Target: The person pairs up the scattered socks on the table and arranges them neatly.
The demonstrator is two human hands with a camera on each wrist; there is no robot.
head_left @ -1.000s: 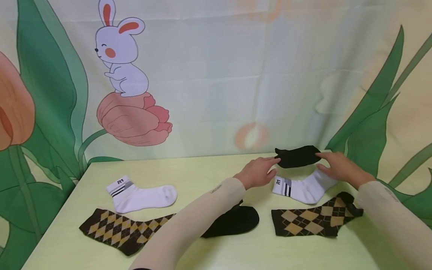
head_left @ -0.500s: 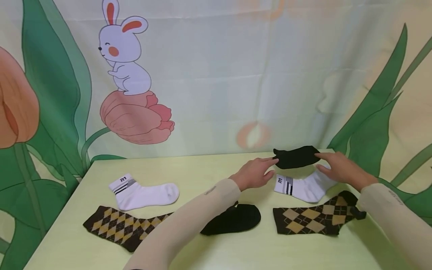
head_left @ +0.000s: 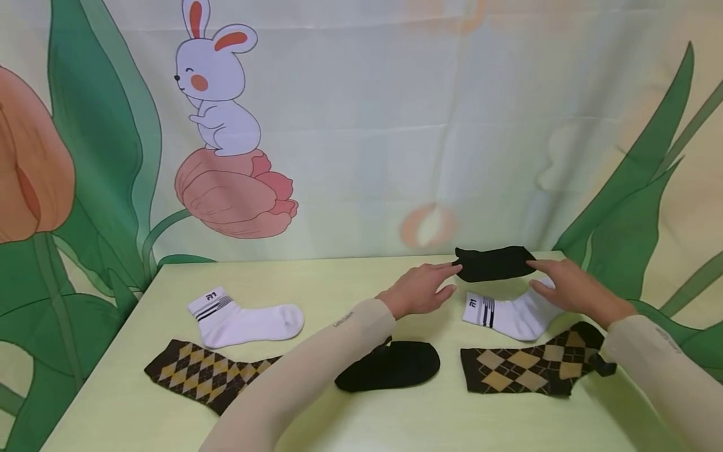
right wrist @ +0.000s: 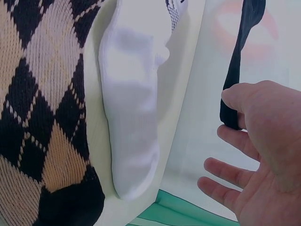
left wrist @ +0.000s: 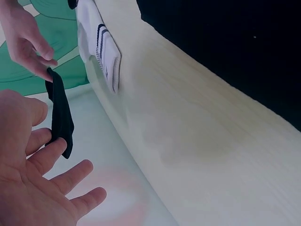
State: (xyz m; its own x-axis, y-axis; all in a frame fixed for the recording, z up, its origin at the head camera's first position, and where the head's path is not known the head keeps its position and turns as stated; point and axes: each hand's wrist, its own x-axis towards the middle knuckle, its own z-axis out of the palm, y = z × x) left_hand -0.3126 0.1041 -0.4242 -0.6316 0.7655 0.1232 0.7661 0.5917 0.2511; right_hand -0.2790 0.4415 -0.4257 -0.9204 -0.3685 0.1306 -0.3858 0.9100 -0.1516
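Observation:
A black ankle sock [head_left: 494,263] hangs stretched sideways between both hands at the far right of the table. My left hand [head_left: 415,292] holds its left end at the fingertips; in the left wrist view the black cloth passes behind two fingers, with the outer fingers spread. At the other end, my right hand [head_left: 573,289] pinches the sock between thumb and index finger, its remaining fingers extended in the right wrist view. Just below lies a white striped-cuff sock [head_left: 511,317], partly behind the right hand. Nearer still is a brown argyle sock [head_left: 522,367].
On the left side of the pale table [head_left: 361,276] lie another white sock [head_left: 248,323] and an argyle sock [head_left: 198,370], partly covered by the left sleeve. A second black sock [head_left: 395,365] lies near the middle. A printed cloth [head_left: 350,125] rises behind the table.
The whole scene shifts slightly rightward as the head view turns. The left hand draws a little left with its end of the black sock, which looks slightly straighter; both hands keep their hold.

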